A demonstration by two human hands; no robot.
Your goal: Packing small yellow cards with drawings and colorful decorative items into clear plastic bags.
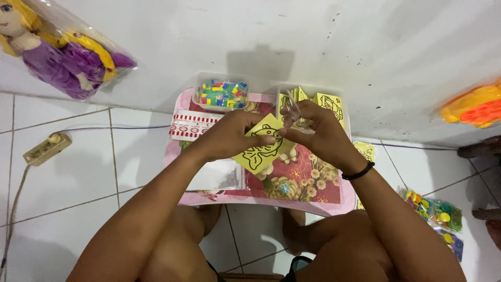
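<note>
My left hand [232,134] and my right hand [315,133] meet over a small pink floral table [297,190]. Both pinch the top edge of a yellow square card [259,149] printed with a black outline drawing. My right hand also has a small clear plastic piece [294,110] sticking up between its fingers. A black band sits on my right wrist [359,171].
At the table's back stand a clear tub of coloured beads [222,94] and a tub of more yellow cards [326,103]. A red-and-white strip [190,125] and a clear bag [219,175] lie left. A bagged doll [60,49], a power strip [46,148] and toy bags [441,216] surround.
</note>
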